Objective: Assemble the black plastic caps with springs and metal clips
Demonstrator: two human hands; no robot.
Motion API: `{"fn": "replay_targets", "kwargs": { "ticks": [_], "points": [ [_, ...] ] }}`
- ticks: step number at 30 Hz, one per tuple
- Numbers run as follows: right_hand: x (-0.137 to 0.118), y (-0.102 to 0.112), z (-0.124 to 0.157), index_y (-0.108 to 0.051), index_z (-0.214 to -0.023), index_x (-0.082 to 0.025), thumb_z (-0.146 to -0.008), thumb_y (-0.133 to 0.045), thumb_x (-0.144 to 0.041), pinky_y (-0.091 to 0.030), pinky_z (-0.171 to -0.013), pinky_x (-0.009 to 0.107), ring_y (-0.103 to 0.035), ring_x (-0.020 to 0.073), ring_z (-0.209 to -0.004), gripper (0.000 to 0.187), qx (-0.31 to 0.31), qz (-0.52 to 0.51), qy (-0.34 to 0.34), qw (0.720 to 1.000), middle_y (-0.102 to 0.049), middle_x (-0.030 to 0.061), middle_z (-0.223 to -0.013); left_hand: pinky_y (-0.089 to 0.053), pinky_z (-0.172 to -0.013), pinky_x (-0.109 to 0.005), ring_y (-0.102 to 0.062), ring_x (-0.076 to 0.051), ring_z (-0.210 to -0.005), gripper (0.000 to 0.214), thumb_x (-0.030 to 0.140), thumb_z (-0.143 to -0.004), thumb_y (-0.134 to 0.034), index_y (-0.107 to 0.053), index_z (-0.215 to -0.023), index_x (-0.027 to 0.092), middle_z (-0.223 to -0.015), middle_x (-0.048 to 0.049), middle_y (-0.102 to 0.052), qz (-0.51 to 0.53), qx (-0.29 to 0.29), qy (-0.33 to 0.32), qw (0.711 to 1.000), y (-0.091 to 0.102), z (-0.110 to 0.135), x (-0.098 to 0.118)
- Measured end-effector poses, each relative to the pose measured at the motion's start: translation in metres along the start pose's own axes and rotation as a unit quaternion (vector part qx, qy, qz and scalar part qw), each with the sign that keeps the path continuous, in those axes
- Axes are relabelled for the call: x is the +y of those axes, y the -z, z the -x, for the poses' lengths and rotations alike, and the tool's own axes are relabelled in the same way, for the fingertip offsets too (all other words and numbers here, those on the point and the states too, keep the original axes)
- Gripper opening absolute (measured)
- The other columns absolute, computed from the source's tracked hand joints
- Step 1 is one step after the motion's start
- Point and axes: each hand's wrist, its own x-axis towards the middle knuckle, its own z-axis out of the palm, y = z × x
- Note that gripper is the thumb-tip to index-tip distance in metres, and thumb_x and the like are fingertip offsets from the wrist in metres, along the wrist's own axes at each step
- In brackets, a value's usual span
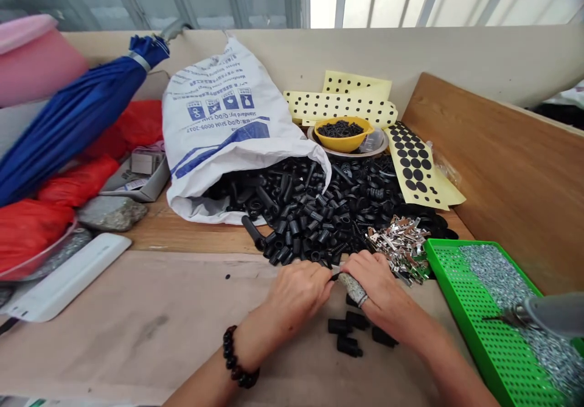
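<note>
Head view: a small, mostly hidden black piece (336, 277) is held in the closed grips of the left hand (298, 288) and right hand (381, 282), over the tabletop (182, 328), between a far heap of black plastic parts (314, 224) and nearer black cylinders (339, 326).

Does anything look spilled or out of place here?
Yes: black plastic parts heap out of the open white sack, looking spilled, perhaps deliberately. The rough stone beside the grey box looks like no workpiece.

The left grip (298, 291) and right grip (376, 282) mostly hid a black piece (335, 277); the right edge cut off the grey tool (554, 314).
</note>
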Motion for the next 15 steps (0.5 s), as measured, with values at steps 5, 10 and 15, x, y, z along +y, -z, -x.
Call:
{"fn": "replay_targets", "kwargs": {
  "ticks": [5, 10, 15],
  "points": [
    [-0.003, 0.001, 0.003, -0.051, -0.076, -0.018, -0.065, -0.042, -0.002, -0.024, -0.074, 0.036, -0.041, 0.0197, -0.079, 0.021, -0.015, 0.041, 0.007, 0.999, -0.053, 0.0044, -0.083, -0.044, -0.064, -0.030, -0.056, -0.019, -0.073, 0.016, 0.026, -0.089, -0.044, -0.055, -0.081, 0.018, -0.079, -0.0033, -0.060, 0.022, -0.021, 0.011, 0.999, 0.008, 0.014, -0.007],
    [0.005, 0.004, 0.007, -0.051, -0.076, -0.018, -0.077, -0.036, -0.006, -0.025, -0.072, 0.034, -0.040, 0.0184, -0.074, 0.019, 0.046, 0.005, -0.027, 0.999, -0.050, 0.0030, -0.076, -0.046, -0.069, -0.030, -0.057, -0.021, -0.083, 0.022, 0.032, -0.088, -0.048, -0.054, -0.103, 0.017, -0.093, -0.0069, -0.059, 0.002, -0.007, 0.150, 0.989, 0.017, 0.035, -0.023],
    [-0.002, 0.004, 0.008, -0.048, -0.077, -0.019, -0.075, -0.035, -0.004, -0.026, -0.073, 0.034, -0.040, 0.0193, -0.075, 0.020, 0.055, 0.005, -0.017, 0.998, -0.050, 0.0036, -0.078, -0.046, -0.070, -0.030, -0.058, -0.020, -0.081, 0.019, 0.019, -0.088, -0.044, -0.059, -0.098, 0.016, -0.090, -0.0069, -0.060, 0.060, -0.073, 0.201, 0.975, 0.008, 0.038, -0.026]
  ]
}}
